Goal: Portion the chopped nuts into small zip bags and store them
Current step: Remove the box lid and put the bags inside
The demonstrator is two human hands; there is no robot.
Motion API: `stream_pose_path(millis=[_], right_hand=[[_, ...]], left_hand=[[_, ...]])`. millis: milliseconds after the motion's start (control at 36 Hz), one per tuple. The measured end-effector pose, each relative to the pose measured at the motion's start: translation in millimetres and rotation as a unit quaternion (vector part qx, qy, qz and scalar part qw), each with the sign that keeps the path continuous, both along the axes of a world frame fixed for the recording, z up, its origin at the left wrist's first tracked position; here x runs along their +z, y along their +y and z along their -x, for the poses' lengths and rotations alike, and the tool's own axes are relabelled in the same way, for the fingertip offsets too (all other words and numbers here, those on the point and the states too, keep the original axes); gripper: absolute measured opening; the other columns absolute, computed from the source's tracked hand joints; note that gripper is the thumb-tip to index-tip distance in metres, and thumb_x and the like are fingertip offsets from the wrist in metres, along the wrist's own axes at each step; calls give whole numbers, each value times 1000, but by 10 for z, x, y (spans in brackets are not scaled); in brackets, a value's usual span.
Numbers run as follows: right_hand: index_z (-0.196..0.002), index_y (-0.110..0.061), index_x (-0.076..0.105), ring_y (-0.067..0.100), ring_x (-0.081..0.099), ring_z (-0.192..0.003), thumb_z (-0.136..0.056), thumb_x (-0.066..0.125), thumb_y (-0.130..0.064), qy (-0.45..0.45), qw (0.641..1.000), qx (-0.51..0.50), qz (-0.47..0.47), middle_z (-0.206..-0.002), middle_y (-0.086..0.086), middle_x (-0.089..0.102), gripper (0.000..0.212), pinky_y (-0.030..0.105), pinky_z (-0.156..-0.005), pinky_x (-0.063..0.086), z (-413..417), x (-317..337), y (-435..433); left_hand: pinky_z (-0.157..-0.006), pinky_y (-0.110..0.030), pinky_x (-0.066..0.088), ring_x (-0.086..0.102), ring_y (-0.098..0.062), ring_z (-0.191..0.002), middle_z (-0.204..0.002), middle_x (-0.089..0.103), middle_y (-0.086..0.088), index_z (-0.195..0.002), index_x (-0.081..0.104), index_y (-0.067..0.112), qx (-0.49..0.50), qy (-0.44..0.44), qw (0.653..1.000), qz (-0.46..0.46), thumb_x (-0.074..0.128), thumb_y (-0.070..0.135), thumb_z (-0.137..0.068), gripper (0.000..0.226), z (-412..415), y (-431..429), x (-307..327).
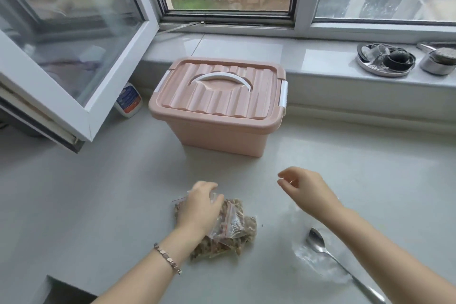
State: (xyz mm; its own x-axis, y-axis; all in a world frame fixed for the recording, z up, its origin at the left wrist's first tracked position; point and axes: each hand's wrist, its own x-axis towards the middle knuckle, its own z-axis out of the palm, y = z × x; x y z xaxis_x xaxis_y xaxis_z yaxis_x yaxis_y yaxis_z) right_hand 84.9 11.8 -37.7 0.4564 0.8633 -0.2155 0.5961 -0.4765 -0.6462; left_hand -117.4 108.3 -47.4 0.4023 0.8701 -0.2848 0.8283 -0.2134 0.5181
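A person at a kitchen counter (pixel 98 205) beside an open window gathers small zip bags (pixel 237 227) of chopped nuts, which lie in a heap on the near centre of the surface. The left hand (pixel 199 205) is laid over the heap, its grip closed around the topmost bags with fingers curled over their sealed edges. The right hand (pixel 306 192) hovers just beside them, fingers loosely bent and holding nothing. A spoon (pixel 318 242) lies on a crumpled clear plastic bag (pixel 303 252) to the right; whether any nuts remain in it cannot be told. Portioning looks finished, and the step in hand appears to be storage. The pink storage box (pixel 219 103) stands at the back of the counter under the window sill (pixel 246 49), its lid (pixel 222 91) on and its white side latches (pixel 284 94) down. The next move probably calls for the free hand to release both latches and lift the lid before the bags can go in. A metal dish (pixel 385 60) sits on the sill, well apart.
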Motion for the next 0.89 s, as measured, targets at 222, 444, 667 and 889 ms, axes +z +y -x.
stream_pose_path(millis=[222, 444, 667, 889], right_hand=[[-120, -12, 54, 24, 62, -95, -92, 50, -34, 77, 970, -193, -123, -99, 4, 63, 36, 33, -79, 47, -483, 393, 697], [-134, -11, 41, 26, 55, -106, -91, 51, -32, 69, 970, -231, -40, -111, 10, 61, 49, 28, -80, 38, -474, 370, 1227], [-98, -2, 64, 25, 62, -75, -81, 57, -7, 130, 933, -321, -100, -89, 14, 68, 19, 35, -73, 51, -276, 288, 1287], [-111, -20, 51, 17, 64, -81, -64, 66, -20, 165, 925, -331, -83, -94, 3, 65, 49, 26, -63, 48, 53, 333, 612]], left_hand=[[-101, -39, 35, 40, -28, -125, -138, 39, -10, -137, 37, 9, 101, -119, 973, -172, 52, 19, -92, 49, 17, 1113, 675], [-96, -43, 38, 42, -36, -123, -137, 41, -18, -133, 35, 2, 98, -1, 993, -58, 42, 32, -96, 49, -92, 2122, 703], [-83, -38, 46, 55, -34, -102, -117, 58, -16, -122, 46, 2, 107, -81, 991, 0, 57, 46, -86, 58, 75, 2410, 490], [-98, -40, 38, 43, -33, -125, -142, 40, -12, -140, 26, 8, 81, -124, 989, 17, 63, 43, -82, 77, 405, 1834, 482]])
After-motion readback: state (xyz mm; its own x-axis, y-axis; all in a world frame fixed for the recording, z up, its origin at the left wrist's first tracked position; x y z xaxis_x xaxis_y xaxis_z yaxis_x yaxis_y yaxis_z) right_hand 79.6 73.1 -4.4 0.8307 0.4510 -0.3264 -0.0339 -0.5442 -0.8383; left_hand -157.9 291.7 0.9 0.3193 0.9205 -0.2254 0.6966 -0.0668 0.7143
